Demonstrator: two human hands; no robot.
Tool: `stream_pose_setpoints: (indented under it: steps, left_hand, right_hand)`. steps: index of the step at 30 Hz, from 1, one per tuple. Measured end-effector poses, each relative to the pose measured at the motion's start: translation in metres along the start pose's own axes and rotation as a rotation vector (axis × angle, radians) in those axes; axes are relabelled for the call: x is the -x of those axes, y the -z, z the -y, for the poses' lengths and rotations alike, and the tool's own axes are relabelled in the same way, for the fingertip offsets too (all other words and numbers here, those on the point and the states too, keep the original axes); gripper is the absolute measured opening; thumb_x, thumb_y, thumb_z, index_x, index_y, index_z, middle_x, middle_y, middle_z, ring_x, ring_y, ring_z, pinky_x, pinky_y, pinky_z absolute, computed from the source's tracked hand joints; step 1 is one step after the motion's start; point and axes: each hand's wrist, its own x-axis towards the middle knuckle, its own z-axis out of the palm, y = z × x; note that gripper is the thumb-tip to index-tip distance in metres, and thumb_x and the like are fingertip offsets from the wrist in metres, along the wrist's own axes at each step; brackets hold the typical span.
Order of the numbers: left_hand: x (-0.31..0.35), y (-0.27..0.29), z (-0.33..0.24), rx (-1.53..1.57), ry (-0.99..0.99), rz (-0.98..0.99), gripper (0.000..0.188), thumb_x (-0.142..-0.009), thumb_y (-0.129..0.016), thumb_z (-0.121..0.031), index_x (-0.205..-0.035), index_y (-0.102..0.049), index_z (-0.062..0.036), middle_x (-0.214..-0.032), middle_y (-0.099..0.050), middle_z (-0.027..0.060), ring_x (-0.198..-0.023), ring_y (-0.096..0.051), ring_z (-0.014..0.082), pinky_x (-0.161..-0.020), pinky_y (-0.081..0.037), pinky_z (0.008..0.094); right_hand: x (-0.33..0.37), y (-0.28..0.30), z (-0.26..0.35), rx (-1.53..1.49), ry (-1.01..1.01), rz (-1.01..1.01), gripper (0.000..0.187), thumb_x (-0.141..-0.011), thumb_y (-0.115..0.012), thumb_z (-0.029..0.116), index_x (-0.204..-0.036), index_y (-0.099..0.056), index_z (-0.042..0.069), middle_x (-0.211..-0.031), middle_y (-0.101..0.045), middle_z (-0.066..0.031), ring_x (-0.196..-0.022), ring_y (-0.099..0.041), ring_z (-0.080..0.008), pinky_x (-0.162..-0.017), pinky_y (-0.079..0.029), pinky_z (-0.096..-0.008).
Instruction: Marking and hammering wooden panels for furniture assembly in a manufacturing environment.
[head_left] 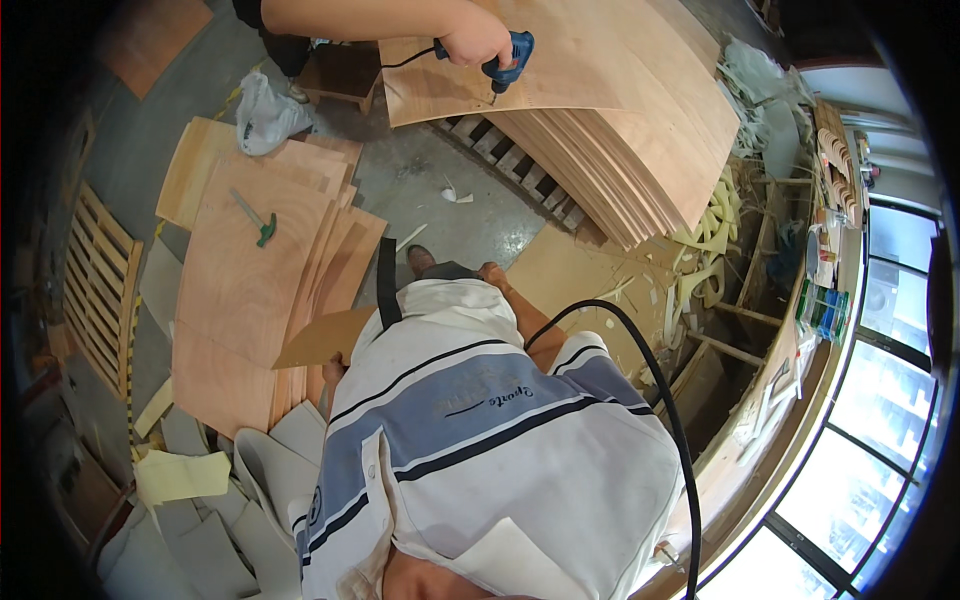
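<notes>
In the middle of the frame, below a striped white-and-blue shirt (pixel 500 430) seen from above, the left hand (pixel 335 368) is against the lower edge of a tan sheet (pixel 318 338), which lies left of centre over the near side of a plywood stack (pixel 250 270); the fingers are small and partly hidden, so I cannot tell whether they grip it. The right hand (pixel 492 272), just above centre, is bent in beside dark trousers (pixel 452 270), and whether it grasps anything cannot be told either. A black strap (pixel 388 285) stands up between the shirt and the stack. A hammer (pixel 265 230) with a green head lies on the plywood stack, and a white plastic bag (pixel 268 115) sits above it, toward the upper left. At the top of the frame a co-worker's hand (pixel 478 38) grasps a blue power drill (pixel 510 62), its bit pointing down at the edge of a second, larger pile of curved plywood sheets (pixel 640 110). A slatted wooden pallet (pixel 100 290) is at the far left, grey offcuts (pixel 215 550) fill the lower left, and a black hose (pixel 665 385) arcs down right of the shirt. Along the right side runs a cluttered worktop (pixel 745 455) beside bright windows (pixel 880 395).
</notes>
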Motion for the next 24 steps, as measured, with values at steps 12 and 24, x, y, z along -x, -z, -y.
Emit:
stream_pose_setpoints:
  steps: [12,24]
  left_hand:
    - [0.042,0.007,0.001,0.148,0.011,-0.017,0.017,-0.082,-0.059,-0.007,-0.093,-0.060,0.0064,-0.086,-0.060,0.0091,-0.077,-0.059,0.0214,-0.070,-0.048,0.0387]
    - [0.036,-0.005,-0.022,-0.285,-0.055,-0.036,0.017,-0.078,-0.059,-0.012,-0.063,-0.055,-0.0034,-0.061,-0.050,0.0039,-0.055,-0.047,0.0163,-0.050,-0.036,0.0381]
  right_hand:
    - [-0.012,0.000,-0.001,0.079,0.111,0.049,0.041,-0.086,-0.058,0.043,-0.093,-0.069,0.004,-0.092,-0.064,-0.0261,-0.090,-0.063,-0.0422,-0.078,-0.051,-0.0491]
    - [-0.012,-0.009,-0.016,0.074,0.101,0.027,0.040,-0.086,-0.058,0.042,-0.093,-0.069,0.004,-0.090,-0.064,-0.0257,-0.089,-0.063,-0.0423,-0.077,-0.051,-0.0493]
